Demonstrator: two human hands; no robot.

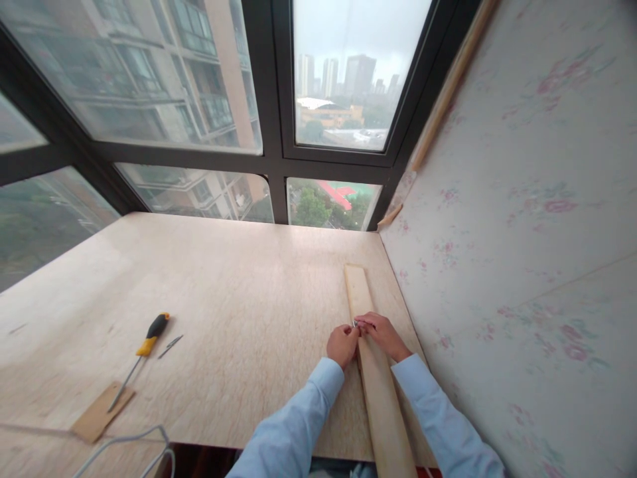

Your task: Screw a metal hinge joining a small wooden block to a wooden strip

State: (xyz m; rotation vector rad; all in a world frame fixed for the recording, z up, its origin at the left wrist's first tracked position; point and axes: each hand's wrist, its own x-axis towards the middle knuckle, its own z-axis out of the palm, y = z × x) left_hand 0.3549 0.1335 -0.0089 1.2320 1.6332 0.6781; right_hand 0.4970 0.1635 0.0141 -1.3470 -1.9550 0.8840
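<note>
No text, label, brand, number or sign can be read anywhere in the view.

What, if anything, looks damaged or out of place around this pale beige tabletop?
Near the lower right of the black window frame, brown wooden trim stops short; below it, a tan strip juts out askew beside pink-flowered white wallpaper, perhaps damage.
</note>
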